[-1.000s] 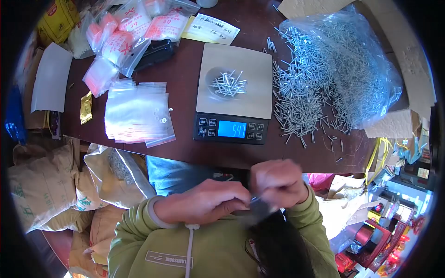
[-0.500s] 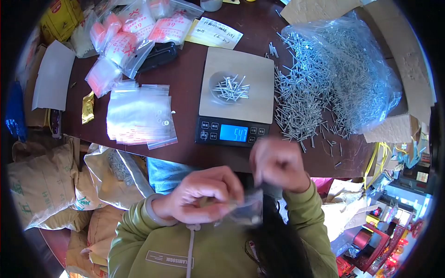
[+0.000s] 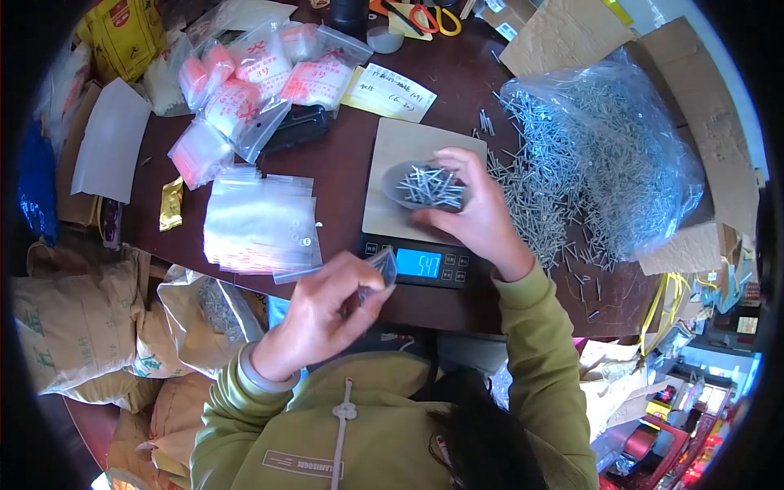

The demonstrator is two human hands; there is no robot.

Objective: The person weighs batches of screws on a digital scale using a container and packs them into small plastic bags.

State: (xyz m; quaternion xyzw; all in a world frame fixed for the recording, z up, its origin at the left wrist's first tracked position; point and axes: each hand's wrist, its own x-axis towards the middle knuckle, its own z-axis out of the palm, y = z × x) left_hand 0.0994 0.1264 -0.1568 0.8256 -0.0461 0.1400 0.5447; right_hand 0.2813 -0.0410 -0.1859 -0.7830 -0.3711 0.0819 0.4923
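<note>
My right hand (image 3: 472, 201) grips the right rim of a small clear dish (image 3: 394, 189) over the scale's plate, thumb at the front and fingers behind. A heap of silver screws (image 3: 431, 187) fills the dish. Beneath it, the digital scale (image 3: 382, 219) reads 547 on its blue display, with any decimal point too small to make out. My left hand (image 3: 327, 309) is closed on a small clear plastic bag (image 3: 384, 268), just in front of the scale's lower left corner. The bag's mouth appears to be parted.
A stack of flat zip bags (image 3: 257, 224) lies left of the scale. Behind it are packs of bags (image 3: 261, 73), a black case (image 3: 298, 131) and a handwritten note (image 3: 390, 94). Loose screws (image 3: 531, 204) spill from a large plastic bag (image 3: 645, 155) at right. Scissors (image 3: 435, 20) lie at the back.
My right hand has moved from in front of the scale up to the dish and taken hold of it. My left hand has brought the small bag forward and left. The view has shifted slightly.
</note>
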